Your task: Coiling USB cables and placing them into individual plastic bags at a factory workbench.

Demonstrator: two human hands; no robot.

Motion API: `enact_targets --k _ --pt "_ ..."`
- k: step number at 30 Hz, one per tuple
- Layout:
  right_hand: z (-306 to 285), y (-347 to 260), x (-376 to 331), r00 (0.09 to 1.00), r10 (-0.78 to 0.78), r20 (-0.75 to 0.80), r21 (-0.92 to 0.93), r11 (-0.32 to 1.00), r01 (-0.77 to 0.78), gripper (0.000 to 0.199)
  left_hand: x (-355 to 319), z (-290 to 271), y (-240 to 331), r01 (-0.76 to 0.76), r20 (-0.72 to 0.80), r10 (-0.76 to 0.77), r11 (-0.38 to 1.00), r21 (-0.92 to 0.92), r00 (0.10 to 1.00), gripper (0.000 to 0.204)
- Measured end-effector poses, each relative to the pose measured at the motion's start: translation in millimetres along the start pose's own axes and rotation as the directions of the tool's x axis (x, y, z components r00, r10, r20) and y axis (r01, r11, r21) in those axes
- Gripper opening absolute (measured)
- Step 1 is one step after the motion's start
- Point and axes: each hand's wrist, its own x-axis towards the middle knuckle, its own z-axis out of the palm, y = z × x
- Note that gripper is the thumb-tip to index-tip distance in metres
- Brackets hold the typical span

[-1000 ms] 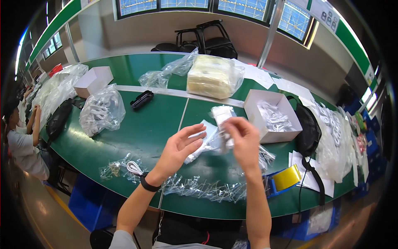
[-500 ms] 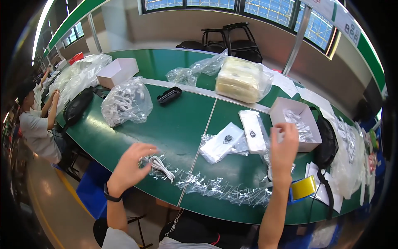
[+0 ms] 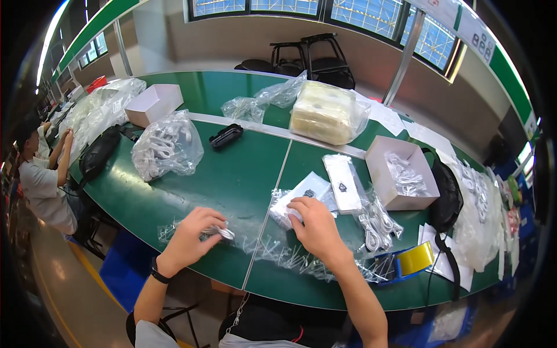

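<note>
A coiled white cable lies at the near edge of the table, with my left hand closed around it, thumb on the near side. My right hand reaches over the near side of the flat white printed plastic bags. Its fingers are curled and thumb and forefinger stand apart over the bags; no lifted bag shows. Loose clear-and-white strips, perhaps ties, lie strewn in a row along the near edge, partly under my right wrist. Another stack of white bags rests just right of the first.
Bundled white cables lie right of the bags, near a yellow tape roll. A white box of cables stands behind. Farther left are a bag of cables and a black case. A co-worker sits at far left.
My right hand has come down and left from near the box to the white bags. My left hand has moved onto the cable coil and closed on it. The view has shifted slightly.
</note>
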Motion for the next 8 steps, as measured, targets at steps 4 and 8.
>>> enact_targets --k 4,8 --pt "11.5 2.6 -5.8 0.999 0.025 -0.027 -0.052 0.998 -0.027 0.031 5.6 -7.7 -9.2 0.210 -0.080 -0.257 0.903 -0.376 0.963 0.013" --pt "21.0 7.2 -10.7 0.994 0.029 0.109 -0.187 0.982 -0.008 0.050 2.4 -19.2 -36.6 0.276 0.175 -0.214 0.787 -0.552 0.961 0.027"
